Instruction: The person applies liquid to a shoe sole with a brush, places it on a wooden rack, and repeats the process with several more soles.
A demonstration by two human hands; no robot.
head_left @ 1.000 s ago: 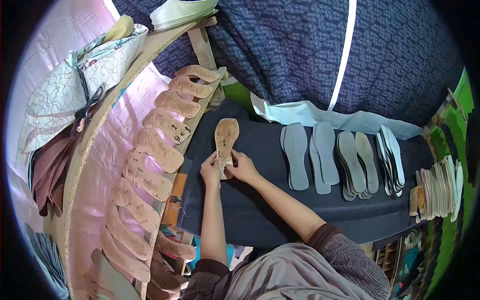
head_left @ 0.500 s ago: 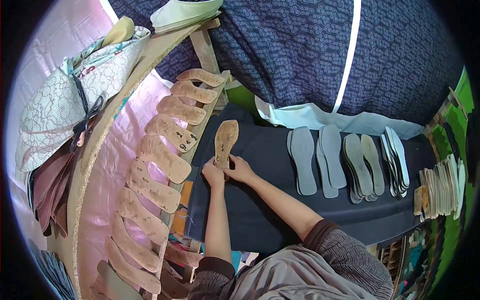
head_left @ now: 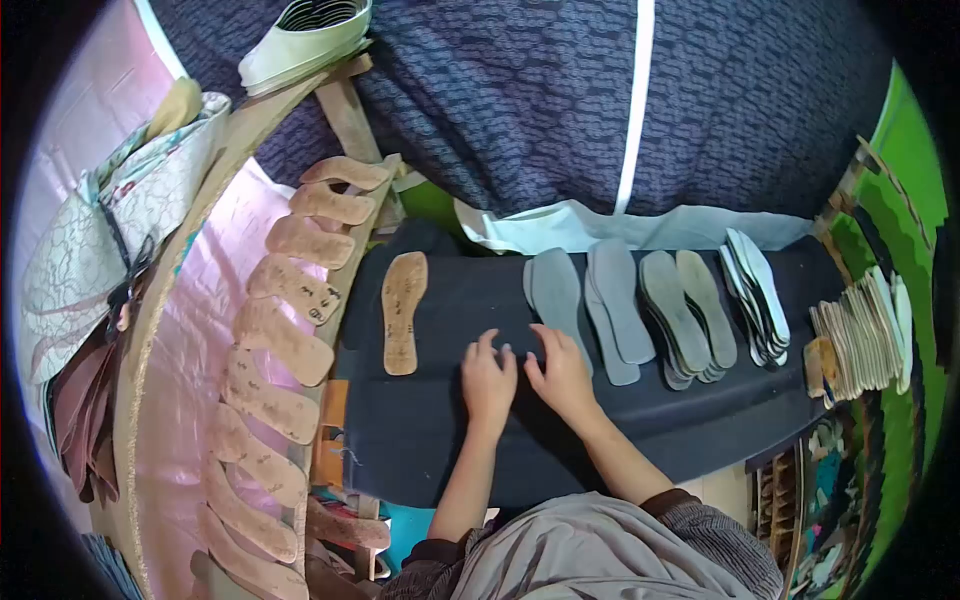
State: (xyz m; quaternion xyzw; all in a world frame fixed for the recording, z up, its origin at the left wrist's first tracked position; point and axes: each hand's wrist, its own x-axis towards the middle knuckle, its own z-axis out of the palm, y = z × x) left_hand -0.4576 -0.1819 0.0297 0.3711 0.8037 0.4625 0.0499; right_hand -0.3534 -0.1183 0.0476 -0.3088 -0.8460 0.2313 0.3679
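A tan insole-shaped board (head_left: 404,315) with dark marks lies flat on the dark cloth (head_left: 420,440), heel toward me. To its right my left hand (head_left: 489,385) is held over the cloth, fingers apart and nothing in it. My right hand (head_left: 560,380) is also open and bare, close to the nearest pair of grey insoles (head_left: 556,285), whose lower end it partly hides. Further right lie more grey insoles (head_left: 620,310), stacks of olive-grey insoles (head_left: 676,310) and a stack of white-edged insoles (head_left: 757,295).
On my left, a rack holds a row of brown sole-shaped boards (head_left: 285,345). A white shoe-shaped item (head_left: 305,45) sits on the wooden shelf edge (head_left: 150,330). An upright bundle of beige pieces (head_left: 855,340) stands at the cloth's right end. A patterned dark curtain (head_left: 500,110) hangs behind.
Both hands have let go of the tan board, which now lies on the cloth. They have moved right toward the grey insoles. The camera view has shifted too.
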